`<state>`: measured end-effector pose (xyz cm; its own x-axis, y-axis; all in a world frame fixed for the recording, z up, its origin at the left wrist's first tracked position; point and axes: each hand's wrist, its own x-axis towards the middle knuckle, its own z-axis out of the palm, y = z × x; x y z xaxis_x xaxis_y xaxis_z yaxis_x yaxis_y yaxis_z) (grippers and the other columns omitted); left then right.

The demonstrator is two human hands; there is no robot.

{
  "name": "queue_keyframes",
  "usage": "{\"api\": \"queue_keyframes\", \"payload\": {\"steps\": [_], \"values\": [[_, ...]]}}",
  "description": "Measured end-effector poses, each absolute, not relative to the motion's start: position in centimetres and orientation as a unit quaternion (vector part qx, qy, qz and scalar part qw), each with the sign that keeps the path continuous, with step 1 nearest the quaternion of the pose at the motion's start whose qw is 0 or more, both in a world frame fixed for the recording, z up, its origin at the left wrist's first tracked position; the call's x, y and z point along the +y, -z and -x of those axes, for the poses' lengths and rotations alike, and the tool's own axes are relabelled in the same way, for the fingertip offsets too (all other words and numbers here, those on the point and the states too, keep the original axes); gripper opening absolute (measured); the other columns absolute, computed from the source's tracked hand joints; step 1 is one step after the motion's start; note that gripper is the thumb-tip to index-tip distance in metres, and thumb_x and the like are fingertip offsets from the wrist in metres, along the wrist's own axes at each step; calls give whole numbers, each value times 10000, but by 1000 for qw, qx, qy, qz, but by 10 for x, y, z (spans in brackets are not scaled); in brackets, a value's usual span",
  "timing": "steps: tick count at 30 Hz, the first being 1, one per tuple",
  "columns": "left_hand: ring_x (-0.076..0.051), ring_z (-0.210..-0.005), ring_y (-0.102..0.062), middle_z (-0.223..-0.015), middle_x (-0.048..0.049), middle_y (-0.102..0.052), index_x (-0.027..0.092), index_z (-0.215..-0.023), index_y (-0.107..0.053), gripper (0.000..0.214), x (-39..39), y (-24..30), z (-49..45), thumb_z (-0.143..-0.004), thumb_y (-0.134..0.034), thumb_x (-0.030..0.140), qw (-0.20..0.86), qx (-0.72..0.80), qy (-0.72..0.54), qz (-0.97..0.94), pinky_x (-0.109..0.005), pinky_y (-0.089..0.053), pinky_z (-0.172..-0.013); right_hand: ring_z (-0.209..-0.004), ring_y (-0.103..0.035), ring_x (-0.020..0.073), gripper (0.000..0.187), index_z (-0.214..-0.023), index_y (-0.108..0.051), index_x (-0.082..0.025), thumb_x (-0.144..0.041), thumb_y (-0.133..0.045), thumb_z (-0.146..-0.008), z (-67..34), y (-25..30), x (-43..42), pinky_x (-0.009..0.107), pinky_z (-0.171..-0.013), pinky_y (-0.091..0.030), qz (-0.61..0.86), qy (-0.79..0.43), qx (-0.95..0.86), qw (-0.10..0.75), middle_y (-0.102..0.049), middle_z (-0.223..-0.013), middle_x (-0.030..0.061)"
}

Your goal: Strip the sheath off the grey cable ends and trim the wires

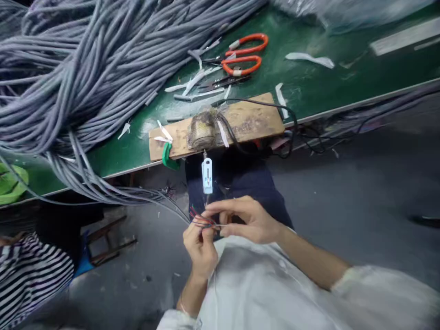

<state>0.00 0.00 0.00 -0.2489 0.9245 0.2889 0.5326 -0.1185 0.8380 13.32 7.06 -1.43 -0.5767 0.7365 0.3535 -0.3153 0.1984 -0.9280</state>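
My left hand is closed around the end of a grey cable, where thin coloured wires fan out, red and dark ones among them. To its right, my right hand pinches a thin pale strand at the tips of these wires, thumb below and index finger reaching over to the left hand. Just beyond both hands, a light blue clip-like tool hangs from a small motor-like lump on a wooden board. A green clamp grips the board's near edge.
A large heap of grey cables covers the left of the green table. Orange-handled scissors, dark pliers and white scraps lie behind the board. A black cord loops over the edge. A person in a striped top sits at left.
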Motion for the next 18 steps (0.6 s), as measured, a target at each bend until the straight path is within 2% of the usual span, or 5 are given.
{"api": "queue_keyframes", "payload": {"steps": [5,9,11,13,18], "values": [[-62,-389,-375,-434,32,-425,141,-525,-499,429,4,-4,6,-909,-430,319,301,608,-465,-569,-174,-296,-399,-717,-607,109,173,-929,-681,-113,-221,-650,-797,-130,8,77,204,-636,-519,164,-557,-663,472,-655,-837,90],[-67,-417,-471,-518,19,-552,144,-718,-643,250,5,-4,11,-873,-521,297,347,592,-464,-561,-155,-373,-415,-606,-572,88,68,-824,-698,-135,-171,-648,-794,-127,11,77,186,-546,-487,201,-525,-637,527,-604,-677,30],[-95,-534,-580,-685,-9,-650,172,-954,-657,170,5,-4,10,-830,-596,270,309,608,-487,-545,-170,-464,-494,-568,-554,85,49,-811,-695,-142,-158,-657,-784,-125,11,74,193,-513,-469,226,-506,-624,551,-599,-650,20],[-131,-696,-636,-852,-41,-676,193,-1120,-600,331,4,-5,6,-795,-644,239,253,610,-501,-560,-212,-525,-608,-542,-537,84,29,-787,-690,-141,-138,-664,-772,-123,8,71,202,-496,-454,256,-485,-618,564,-595,-631,14],[-114,-803,-613,-849,-37,-647,164,-1063,-630,342,6,-13,-1,-771,-590,-10,87,563,-477,-669,-213,-516,-727,-533,-501,85,29,-750,-674,-117,-102,-659,-769,-129,-5,69,221,-511,-434,297,-437,-648,548,-582,-593,18]]}}
